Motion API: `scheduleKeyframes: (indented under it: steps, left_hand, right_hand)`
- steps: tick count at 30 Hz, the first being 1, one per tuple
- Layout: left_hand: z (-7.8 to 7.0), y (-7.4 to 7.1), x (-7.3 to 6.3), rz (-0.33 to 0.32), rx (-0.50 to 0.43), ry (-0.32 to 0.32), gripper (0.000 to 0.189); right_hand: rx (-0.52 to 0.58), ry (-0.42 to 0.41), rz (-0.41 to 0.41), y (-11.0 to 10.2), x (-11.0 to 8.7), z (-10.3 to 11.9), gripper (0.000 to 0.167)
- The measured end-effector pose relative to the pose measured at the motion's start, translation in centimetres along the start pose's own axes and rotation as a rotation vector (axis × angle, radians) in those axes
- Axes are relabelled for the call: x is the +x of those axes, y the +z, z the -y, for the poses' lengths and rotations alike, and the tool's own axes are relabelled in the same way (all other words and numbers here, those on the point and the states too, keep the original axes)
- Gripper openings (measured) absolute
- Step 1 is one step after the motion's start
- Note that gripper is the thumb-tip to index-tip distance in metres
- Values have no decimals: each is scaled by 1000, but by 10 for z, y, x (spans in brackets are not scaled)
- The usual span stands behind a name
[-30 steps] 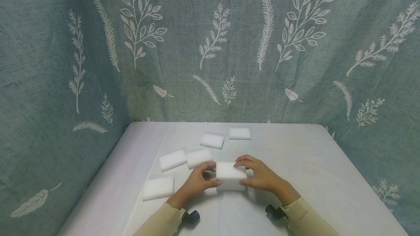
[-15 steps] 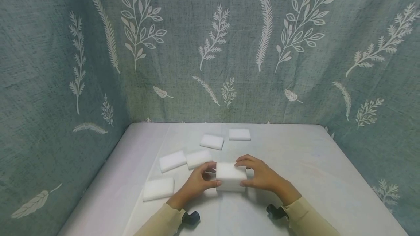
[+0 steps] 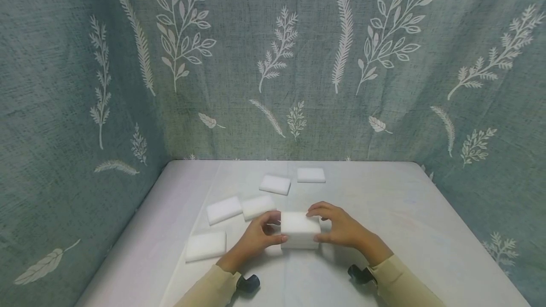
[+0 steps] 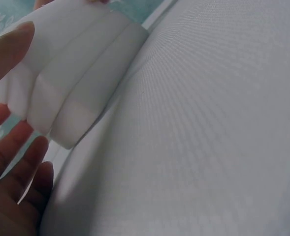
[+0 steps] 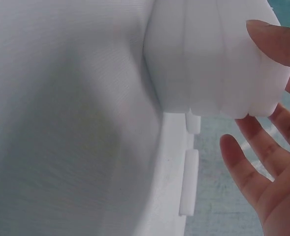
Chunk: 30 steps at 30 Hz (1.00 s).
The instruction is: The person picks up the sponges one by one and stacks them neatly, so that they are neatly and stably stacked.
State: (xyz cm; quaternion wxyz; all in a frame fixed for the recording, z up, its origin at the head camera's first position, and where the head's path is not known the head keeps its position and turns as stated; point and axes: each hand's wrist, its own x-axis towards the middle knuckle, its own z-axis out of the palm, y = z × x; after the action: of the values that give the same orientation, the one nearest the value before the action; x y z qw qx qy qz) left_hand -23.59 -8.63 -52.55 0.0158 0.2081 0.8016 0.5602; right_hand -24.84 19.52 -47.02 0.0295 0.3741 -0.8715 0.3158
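Observation:
A stack of several white foam sponges [image 3: 300,229] stands on the table in the head view, its layers lying flat one on another. My left hand [image 3: 257,237] holds its left side, thumb at the front corner and fingers toward the back. On the opposite side my right hand [image 3: 339,226] holds it, with the thumb near the front right corner and the fingers at the back edge. Seams between the stacked sponges [image 4: 71,73] show in the left wrist view. In the right wrist view the thumb [image 5: 277,42] lies over the upper layer of the stack [image 5: 209,59].
Loose white sponges lie about the table: one at the left [image 3: 206,246], two side by side [image 3: 224,210] behind it, and two farther back [image 3: 275,184]. The white table [image 3: 384,203] meets a leaf-patterned curtain [image 3: 239,75] at the back and sides.
My right hand has shifted very slightly to the right along the stack. The left hand, the stack and the loose sponges stay where they were.

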Motion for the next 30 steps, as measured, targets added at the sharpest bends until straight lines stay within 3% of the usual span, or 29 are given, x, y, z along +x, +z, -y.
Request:
scheduleKeyframes:
  steps: [9, 18, 30]
  left_hand:
    - [1, -1, 0, -2, 2, 4, 61]
    - [3, -2, 1, -7, -18, 5, 59]
    - [4, -2, 0, -2, -34, 25, 57]
  right_hand:
    - [21, -11, 6, -1, 2, -2, 48]
    - [171, -18, 17, -16, 10, -6, 47]
    - [159, 34, 6, -28, 27, -27, 28]
